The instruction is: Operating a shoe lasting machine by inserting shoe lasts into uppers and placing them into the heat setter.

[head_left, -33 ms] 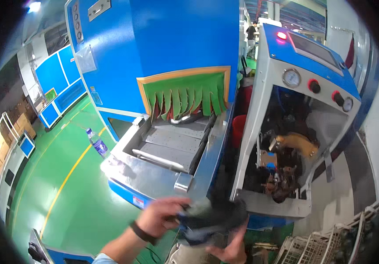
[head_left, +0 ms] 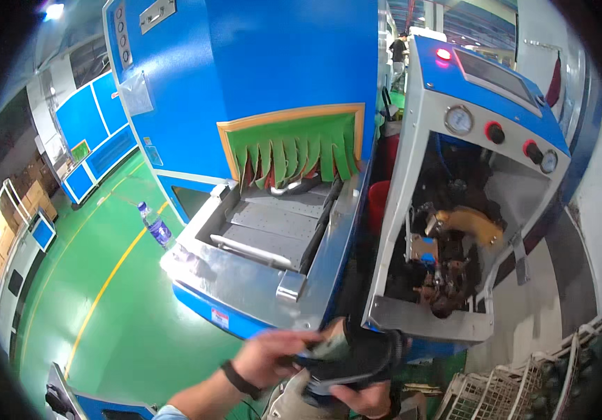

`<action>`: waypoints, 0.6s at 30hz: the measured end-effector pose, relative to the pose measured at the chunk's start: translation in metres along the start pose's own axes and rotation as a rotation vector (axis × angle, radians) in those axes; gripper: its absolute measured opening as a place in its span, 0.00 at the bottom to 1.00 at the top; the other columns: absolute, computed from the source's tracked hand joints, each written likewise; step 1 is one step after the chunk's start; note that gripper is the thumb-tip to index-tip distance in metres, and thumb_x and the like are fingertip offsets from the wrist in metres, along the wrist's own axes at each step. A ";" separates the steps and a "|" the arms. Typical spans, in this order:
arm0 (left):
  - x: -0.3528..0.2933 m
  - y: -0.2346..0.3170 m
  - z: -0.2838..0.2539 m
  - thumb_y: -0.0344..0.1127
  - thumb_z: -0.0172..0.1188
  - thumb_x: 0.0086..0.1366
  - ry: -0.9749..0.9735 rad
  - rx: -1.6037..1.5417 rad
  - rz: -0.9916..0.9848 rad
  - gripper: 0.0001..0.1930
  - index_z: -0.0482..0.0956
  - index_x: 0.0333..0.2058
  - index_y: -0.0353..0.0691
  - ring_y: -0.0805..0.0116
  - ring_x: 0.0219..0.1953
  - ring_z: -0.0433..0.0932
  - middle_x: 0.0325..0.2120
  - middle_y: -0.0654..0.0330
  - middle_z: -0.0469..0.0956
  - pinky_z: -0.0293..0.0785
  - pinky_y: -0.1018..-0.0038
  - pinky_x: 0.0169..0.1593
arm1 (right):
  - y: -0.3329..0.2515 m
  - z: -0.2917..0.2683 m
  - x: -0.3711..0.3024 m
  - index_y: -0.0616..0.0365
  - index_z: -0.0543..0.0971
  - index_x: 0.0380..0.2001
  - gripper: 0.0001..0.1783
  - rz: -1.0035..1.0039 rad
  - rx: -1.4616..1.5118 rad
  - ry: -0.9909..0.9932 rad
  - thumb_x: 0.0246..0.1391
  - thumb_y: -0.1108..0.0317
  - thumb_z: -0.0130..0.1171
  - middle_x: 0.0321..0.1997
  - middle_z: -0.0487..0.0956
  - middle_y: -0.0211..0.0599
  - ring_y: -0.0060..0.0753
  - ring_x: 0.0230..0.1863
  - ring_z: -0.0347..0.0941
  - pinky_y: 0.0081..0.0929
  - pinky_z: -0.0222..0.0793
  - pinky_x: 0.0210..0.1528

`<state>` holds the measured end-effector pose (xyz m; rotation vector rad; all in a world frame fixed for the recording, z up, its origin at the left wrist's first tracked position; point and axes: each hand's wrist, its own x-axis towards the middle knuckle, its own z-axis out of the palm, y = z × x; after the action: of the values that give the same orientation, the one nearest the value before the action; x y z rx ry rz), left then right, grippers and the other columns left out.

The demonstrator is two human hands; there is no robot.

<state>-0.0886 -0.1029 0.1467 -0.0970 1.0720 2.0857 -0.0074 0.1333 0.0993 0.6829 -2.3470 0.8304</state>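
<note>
Low in front of me I hold a dark shoe (head_left: 365, 355), black and navy with a paler grey-green part at its left end; motion blurs its details. My left hand (head_left: 267, 358), with a dark band on its wrist, grips that paler end with bent fingers. From below and to the right, my right hand (head_left: 369, 399) clasps the shoe's lower side, its thumb lying across it. The shoe is off the machines, just below the front corner of the metal conveyor table (head_left: 245, 290).
A large blue machine (head_left: 294, 56) stands ahead, with a green strip curtain (head_left: 294, 154) over its opening. A bottle (head_left: 155, 225) is by the table's left edge. At right stand a machine with gauges and red-ringed knobs (head_left: 494, 133) and a white wire rack (head_left: 483, 395).
The shoe has turned and moved slightly right in my hands, showing more of its dark side. My left hand has shifted a little right and down.
</note>
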 end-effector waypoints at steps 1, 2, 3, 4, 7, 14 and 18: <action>0.001 -0.029 0.002 0.36 0.56 0.68 -0.117 -0.090 -0.088 0.24 0.71 0.60 0.32 0.78 0.31 0.69 0.40 0.61 0.77 0.64 0.80 0.32 | -0.009 -0.007 -0.008 0.63 0.58 0.70 0.56 0.008 0.006 0.000 0.42 0.55 0.77 0.60 0.73 0.58 0.61 0.60 0.67 0.49 0.60 0.64; 0.005 -0.060 -0.009 0.39 0.55 0.70 -0.195 0.018 -0.009 0.26 0.68 0.62 0.33 0.76 0.36 0.71 0.43 0.61 0.76 0.67 0.79 0.39 | -0.018 -0.016 -0.015 0.62 0.56 0.71 0.49 0.247 0.604 0.156 0.49 0.63 0.69 0.66 0.67 0.51 0.51 0.65 0.64 0.44 0.57 0.68; 0.008 -0.078 -0.009 0.41 0.55 0.71 -0.277 0.114 0.063 0.28 0.66 0.65 0.33 0.74 0.42 0.73 0.46 0.60 0.76 0.69 0.77 0.46 | -0.024 -0.023 -0.025 0.62 0.55 0.71 0.43 0.494 1.195 0.320 0.56 0.70 0.62 0.71 0.62 0.44 0.40 0.69 0.60 0.39 0.53 0.71; 0.003 -0.092 -0.011 0.48 0.58 0.70 -0.226 0.578 0.241 0.36 0.59 0.68 0.31 0.67 0.54 0.72 0.54 0.56 0.74 0.65 0.70 0.61 | -0.013 -0.045 -0.031 0.63 0.55 0.71 0.50 0.662 1.206 0.181 0.47 0.75 0.69 0.69 0.64 0.46 0.40 0.69 0.60 0.37 0.52 0.72; 0.007 -0.126 0.012 0.47 0.76 0.54 -0.315 0.703 -0.024 0.50 0.58 0.66 0.26 0.66 0.60 0.68 0.58 0.53 0.71 0.62 0.70 0.65 | -0.010 -0.064 -0.070 0.62 0.57 0.70 0.46 1.097 1.213 0.066 0.50 0.75 0.66 0.67 0.66 0.43 0.39 0.67 0.63 0.36 0.54 0.71; 0.080 -0.130 0.060 0.45 0.70 0.61 -0.648 1.171 0.507 0.17 0.81 0.33 0.35 0.71 0.25 0.75 0.22 0.60 0.76 0.71 0.67 0.30 | 0.009 -0.083 -0.157 0.71 0.74 0.52 0.23 1.380 1.648 0.283 0.59 0.65 0.52 0.38 0.82 0.56 0.44 0.29 0.80 0.39 0.77 0.33; 0.074 -0.118 0.107 0.41 0.62 0.68 -0.675 0.962 0.338 0.16 0.78 0.25 0.35 0.69 0.23 0.72 0.20 0.56 0.72 0.68 0.69 0.30 | 0.029 -0.147 -0.063 0.68 0.67 0.63 0.35 1.037 1.314 0.723 0.52 0.65 0.60 0.56 0.77 0.49 0.41 0.51 0.77 0.31 0.74 0.54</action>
<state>-0.0334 0.0597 0.1086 1.2248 1.5592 1.4441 0.0672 0.2701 0.1436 -0.5047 -1.1051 2.5468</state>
